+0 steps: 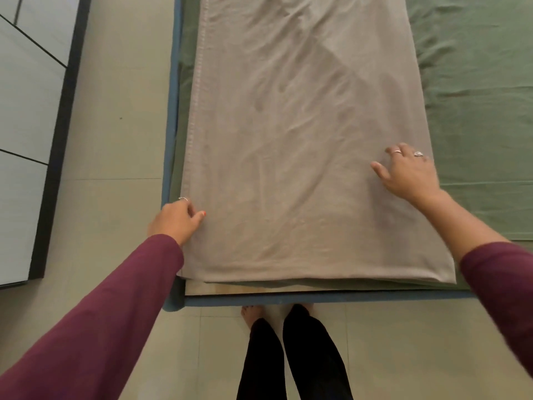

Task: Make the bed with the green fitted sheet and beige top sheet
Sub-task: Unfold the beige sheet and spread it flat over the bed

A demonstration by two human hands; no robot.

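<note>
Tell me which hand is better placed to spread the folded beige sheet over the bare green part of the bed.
The right hand. It rests on the folded beige top sheet beside its right edge, next to the uncovered green fitted sheet. The left hand is at the opposite, left edge.

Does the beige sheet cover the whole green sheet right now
No, the beige top sheet lies as a strip, leaving the green fitted sheet bare on the right.

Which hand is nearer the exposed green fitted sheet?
Right. The right hand rests near the beige top sheet's edge bordering the green fitted sheet; the left hand holds the opposite edge.
</note>
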